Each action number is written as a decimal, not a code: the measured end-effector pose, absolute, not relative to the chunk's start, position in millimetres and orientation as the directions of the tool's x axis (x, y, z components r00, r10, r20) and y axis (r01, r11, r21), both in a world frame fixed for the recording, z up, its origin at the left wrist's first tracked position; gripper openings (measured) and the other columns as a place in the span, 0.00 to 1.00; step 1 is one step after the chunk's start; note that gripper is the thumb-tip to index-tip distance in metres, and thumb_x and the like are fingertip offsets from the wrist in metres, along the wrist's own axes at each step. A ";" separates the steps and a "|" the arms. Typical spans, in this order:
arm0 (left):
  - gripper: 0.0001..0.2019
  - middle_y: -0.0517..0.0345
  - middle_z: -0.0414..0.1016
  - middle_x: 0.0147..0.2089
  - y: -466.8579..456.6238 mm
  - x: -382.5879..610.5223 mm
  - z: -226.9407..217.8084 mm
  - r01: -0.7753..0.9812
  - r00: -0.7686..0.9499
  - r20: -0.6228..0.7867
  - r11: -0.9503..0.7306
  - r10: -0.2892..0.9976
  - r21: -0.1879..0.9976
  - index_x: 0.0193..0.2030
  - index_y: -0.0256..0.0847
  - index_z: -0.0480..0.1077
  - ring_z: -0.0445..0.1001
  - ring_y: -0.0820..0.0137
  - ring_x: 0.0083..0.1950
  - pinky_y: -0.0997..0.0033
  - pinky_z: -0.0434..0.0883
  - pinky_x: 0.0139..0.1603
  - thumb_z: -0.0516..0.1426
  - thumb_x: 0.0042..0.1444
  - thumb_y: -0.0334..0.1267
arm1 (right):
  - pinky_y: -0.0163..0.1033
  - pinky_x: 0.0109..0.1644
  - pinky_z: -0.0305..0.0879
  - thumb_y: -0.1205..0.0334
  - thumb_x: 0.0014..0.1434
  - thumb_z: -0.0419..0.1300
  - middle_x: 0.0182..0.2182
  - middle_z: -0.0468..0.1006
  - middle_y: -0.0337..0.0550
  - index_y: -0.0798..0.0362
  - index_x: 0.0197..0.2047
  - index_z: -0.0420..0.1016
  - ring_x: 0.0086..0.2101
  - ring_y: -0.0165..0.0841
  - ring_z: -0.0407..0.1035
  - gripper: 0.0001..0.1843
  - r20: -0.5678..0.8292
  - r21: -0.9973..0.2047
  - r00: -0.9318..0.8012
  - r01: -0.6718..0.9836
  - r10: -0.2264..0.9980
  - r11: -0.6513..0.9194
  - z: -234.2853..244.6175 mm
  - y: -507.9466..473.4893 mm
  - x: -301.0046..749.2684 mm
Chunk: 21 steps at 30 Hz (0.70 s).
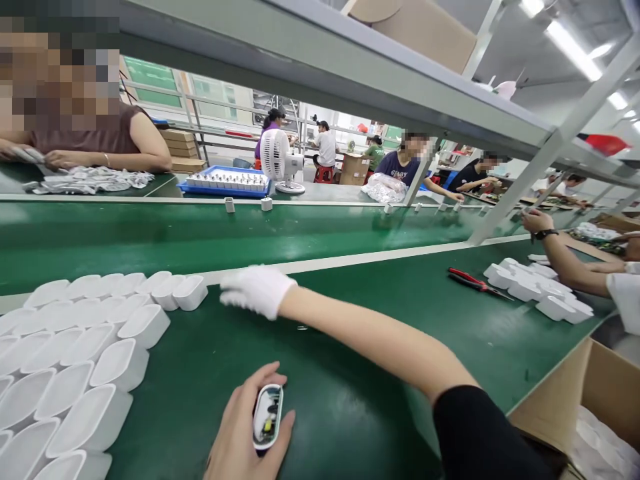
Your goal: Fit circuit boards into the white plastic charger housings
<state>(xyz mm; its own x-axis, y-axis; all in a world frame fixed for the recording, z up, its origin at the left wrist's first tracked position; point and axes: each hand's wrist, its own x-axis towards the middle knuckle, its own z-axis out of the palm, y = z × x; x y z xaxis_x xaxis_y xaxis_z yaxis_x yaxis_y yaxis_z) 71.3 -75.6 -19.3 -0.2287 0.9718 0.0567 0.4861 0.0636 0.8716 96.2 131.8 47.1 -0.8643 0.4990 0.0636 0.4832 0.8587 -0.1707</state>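
My bare left hand [236,423] is closed around a small white oval plastic housing [261,427]. Through the housing's open top, a circuit board with dark and yellow parts shows inside. Further up the table, my right hand [257,290] wears a white knitted glove and reaches leftward across the green table. Its fingers are stretched out, and I see nothing held in them. Just left of those fingertips, apart from them, stands the end white plastic housing [190,293] of many similar open-topped ones in rows at the left.
Red-handled pliers [473,281] lie at the right beside another group of white housings [537,283]. A cardboard box [555,400] stands at lower right. Behind run a green conveyor belt [125,230], a blue tray [225,192] and a white fan [276,160]. A metal shelf [320,63] crosses overhead; co-workers sit around.
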 end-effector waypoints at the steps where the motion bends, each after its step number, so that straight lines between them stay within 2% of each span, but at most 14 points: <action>1: 0.18 0.52 0.69 0.51 -76.4 71.7 -18.6 0.490 -0.237 0.064 0.063 0.969 0.869 0.54 0.49 0.60 0.70 0.56 0.52 0.62 0.71 0.39 0.51 0.57 0.46 | 0.38 0.31 0.64 0.46 0.61 0.50 0.34 0.76 0.40 0.46 0.44 0.71 0.33 0.37 0.71 0.17 0.071 -0.161 -0.908 0.399 0.414 0.903 42.4 110.9 111.7; 3: 0.19 0.53 0.67 0.52 -79.2 72.6 -16.8 0.519 -0.239 0.096 0.043 0.966 0.854 0.54 0.50 0.59 0.69 0.56 0.53 0.57 0.70 0.44 0.52 0.55 0.42 | 0.36 0.29 0.63 0.51 0.61 0.52 0.30 0.74 0.39 0.48 0.38 0.72 0.30 0.34 0.70 0.13 0.086 -0.168 -0.951 0.279 0.296 0.946 30.5 73.7 143.6; 4: 0.19 0.54 0.67 0.51 -81.0 72.9 -15.6 0.536 -0.229 0.109 0.032 0.967 0.843 0.53 0.50 0.60 0.68 0.57 0.53 0.56 0.69 0.47 0.52 0.53 0.37 | 0.36 0.31 0.64 0.55 0.60 0.53 0.30 0.74 0.39 0.49 0.35 0.72 0.30 0.33 0.70 0.10 0.167 -0.197 -0.938 0.272 0.305 0.942 25.2 59.1 159.3; 5: 0.21 0.55 0.67 0.50 -82.6 73.1 -14.2 0.551 -0.211 0.116 0.020 0.971 0.835 0.52 0.49 0.60 0.68 0.58 0.52 0.55 0.68 0.48 0.52 0.50 0.32 | 0.35 0.33 0.66 0.57 0.60 0.54 0.30 0.74 0.40 0.50 0.34 0.73 0.31 0.32 0.70 0.09 0.270 -0.269 -0.893 0.290 0.361 0.919 21.4 47.5 174.1; 7: 0.24 0.55 0.68 0.47 -84.5 72.5 -11.3 0.556 -0.166 0.116 -0.004 0.979 0.831 0.49 0.47 0.62 0.69 0.60 0.50 0.56 0.67 0.50 0.51 0.44 0.25 | 0.36 0.41 0.68 0.62 0.61 0.53 0.35 0.75 0.44 0.53 0.40 0.73 0.37 0.32 0.71 0.09 0.500 -0.481 -0.660 0.327 0.561 0.813 18.8 32.8 199.8; 8: 0.24 0.55 0.68 0.47 -84.4 71.8 -10.0 0.543 -0.151 0.112 -0.013 0.982 0.840 0.48 0.46 0.62 0.69 0.61 0.49 0.57 0.67 0.50 0.50 0.42 0.22 | 0.37 0.43 0.68 0.63 0.62 0.51 0.37 0.76 0.45 0.53 0.43 0.73 0.39 0.31 0.71 0.11 0.547 -0.572 -0.541 0.315 0.639 0.757 19.6 28.4 210.1; 10: 0.24 0.56 0.68 0.46 -82.7 69.8 -7.9 0.499 -0.135 0.110 -0.028 0.985 0.866 0.47 0.46 0.63 0.69 0.64 0.49 0.59 0.66 0.51 0.49 0.44 0.20 | 0.38 0.44 0.69 0.66 0.61 0.53 0.39 0.76 0.45 0.53 0.44 0.74 0.40 0.30 0.71 0.11 0.571 -0.650 -0.449 0.265 0.687 0.712 23.0 21.1 224.9; 12: 0.21 0.58 0.68 0.46 -79.8 67.7 -5.7 0.462 -0.132 0.116 -0.043 0.984 0.886 0.45 0.47 0.66 0.68 0.65 0.49 0.61 0.66 0.52 0.51 0.47 0.20 | 0.39 0.44 0.70 0.67 0.56 0.58 0.39 0.76 0.44 0.51 0.46 0.74 0.38 0.31 0.71 0.13 0.564 -0.651 -0.511 0.207 0.648 0.730 24.8 11.7 232.2; 15: 0.19 0.60 0.69 0.42 -76.4 66.0 -0.9 0.481 -0.122 0.158 -0.081 0.980 0.873 0.43 0.47 0.69 0.66 0.64 0.48 0.62 0.66 0.50 0.56 0.47 0.21 | 0.44 0.45 0.71 0.67 0.45 0.66 0.45 0.75 0.46 0.49 0.54 0.69 0.41 0.36 0.71 0.31 0.506 -0.657 -0.594 0.206 0.626 0.726 19.9 -8.1 230.5; 17: 0.19 0.60 0.69 0.40 -76.1 66.2 2.7 0.536 -0.113 0.199 -0.109 0.973 0.837 0.44 0.48 0.69 0.64 0.63 0.46 0.63 0.66 0.47 0.59 0.48 0.22 | 0.46 0.46 0.71 0.66 0.41 0.68 0.48 0.73 0.48 0.49 0.57 0.67 0.43 0.39 0.71 0.38 0.494 -0.675 -0.570 0.226 0.657 0.702 14.6 -20.8 223.6; 19: 0.20 0.59 0.69 0.39 -77.3 67.2 4.6 0.593 -0.101 0.229 -0.127 0.968 0.795 0.47 0.49 0.69 0.62 0.63 0.45 0.64 0.66 0.44 0.58 0.50 0.22 | 0.44 0.44 0.72 0.66 0.42 0.68 0.47 0.74 0.47 0.49 0.54 0.68 0.42 0.38 0.72 0.34 0.527 -0.687 -0.512 0.213 0.678 0.695 11.9 -29.7 216.2; 21: 0.24 0.59 0.69 0.39 -79.2 68.1 3.5 0.630 -0.094 0.260 -0.145 0.961 0.763 0.51 0.51 0.68 0.62 0.63 0.45 0.64 0.66 0.45 0.56 0.52 0.21 | 0.39 0.42 0.73 0.67 0.46 0.66 0.41 0.75 0.44 0.48 0.49 0.72 0.39 0.34 0.72 0.24 0.551 -0.688 -0.474 0.207 0.687 0.696 13.1 -34.3 210.8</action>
<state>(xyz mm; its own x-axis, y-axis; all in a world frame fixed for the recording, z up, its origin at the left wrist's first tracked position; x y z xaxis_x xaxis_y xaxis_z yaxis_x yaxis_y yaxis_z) 68.1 -79.2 3.5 -0.0938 0.9611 0.2597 0.6298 -0.1447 0.7632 210.8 -34.3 13.1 -0.4743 0.6865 0.5512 0.2074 0.6956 -0.6879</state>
